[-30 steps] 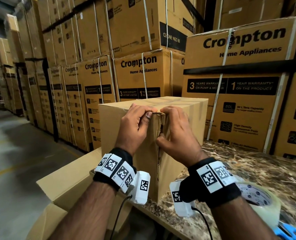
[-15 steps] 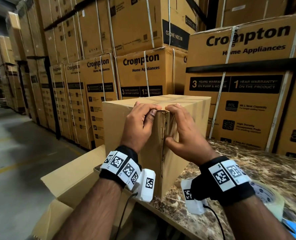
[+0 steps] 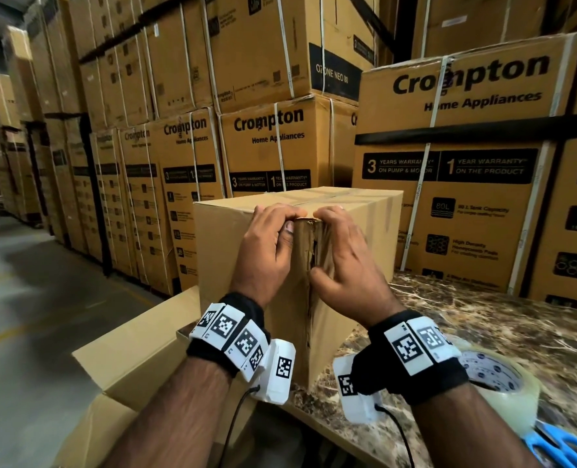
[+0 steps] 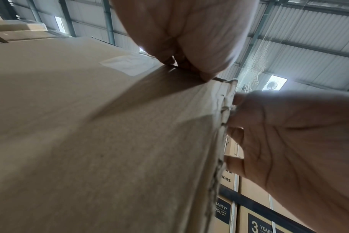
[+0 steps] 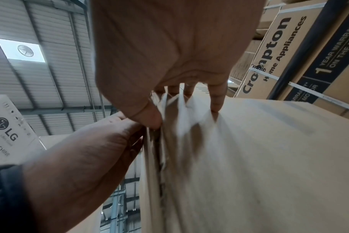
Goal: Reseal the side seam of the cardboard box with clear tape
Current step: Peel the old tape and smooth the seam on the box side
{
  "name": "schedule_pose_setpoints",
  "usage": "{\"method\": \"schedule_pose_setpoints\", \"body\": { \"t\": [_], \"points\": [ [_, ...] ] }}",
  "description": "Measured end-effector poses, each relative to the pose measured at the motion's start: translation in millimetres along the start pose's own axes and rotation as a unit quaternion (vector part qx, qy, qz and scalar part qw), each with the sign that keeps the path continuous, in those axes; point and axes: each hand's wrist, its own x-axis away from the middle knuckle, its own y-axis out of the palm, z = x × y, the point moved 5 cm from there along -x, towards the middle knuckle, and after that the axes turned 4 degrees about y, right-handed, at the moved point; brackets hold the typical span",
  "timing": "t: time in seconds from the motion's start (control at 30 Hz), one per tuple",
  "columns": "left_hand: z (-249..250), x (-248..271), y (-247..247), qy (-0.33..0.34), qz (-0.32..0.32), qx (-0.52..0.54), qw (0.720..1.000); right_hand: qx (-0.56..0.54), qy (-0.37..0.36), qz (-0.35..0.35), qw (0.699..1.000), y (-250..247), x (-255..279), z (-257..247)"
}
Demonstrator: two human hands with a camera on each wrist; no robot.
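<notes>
A plain cardboard box (image 3: 226, 251) stands on the marble table (image 3: 483, 332) with one corner toward me. Its torn side seam (image 3: 312, 298) runs down that corner. My left hand (image 3: 270, 244) grips the top of the corner from the left, fingers curled over the top edge, thumb against the seam. My right hand (image 3: 344, 261) lies on the right face, fingers reaching the top edge, thumb pressing beside the seam. In the right wrist view its fingers (image 5: 217, 100) press shiny clear tape onto the box (image 5: 269, 157). The tape roll (image 3: 506, 383) lies behind my right wrist.
Blue-handled scissors (image 3: 564, 450) lie at the table's near right corner. An open cardboard carton (image 3: 138, 359) stands below the table's left edge. Tall stacks of printed appliance boxes (image 3: 466, 163) wall in the back and right. A concrete aisle (image 3: 27, 315) runs along the left.
Both hands stay at the top of the seam. The right hand has slid slightly on the right face, its thumb lower along the seam. The box has not moved.
</notes>
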Motion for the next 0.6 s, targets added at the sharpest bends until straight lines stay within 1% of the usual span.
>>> {"method": "schedule_pose_setpoints", "body": {
  "t": [0.13,0.2,0.5,0.6],
  "points": [
    [0.7,1.2,0.7,-0.003,-0.002,0.002,1.0,0.009,-0.006,-0.057,0.998,-1.8,0.2,5.1],
    [0.4,1.4,0.9,-0.003,0.003,0.002,1.0,0.024,-0.012,-0.063,0.998,-0.5,0.3,5.0],
    [-3.3,2.1,1.1,0.0,-0.006,-0.002,1.0,0.031,-0.026,0.006,0.999,5.5,0.5,1.9],
    [-2.0,1.7,0.5,0.007,-0.004,0.005,1.0,0.025,-0.026,0.006,0.999,5.1,2.6,1.6]
  ]
}}
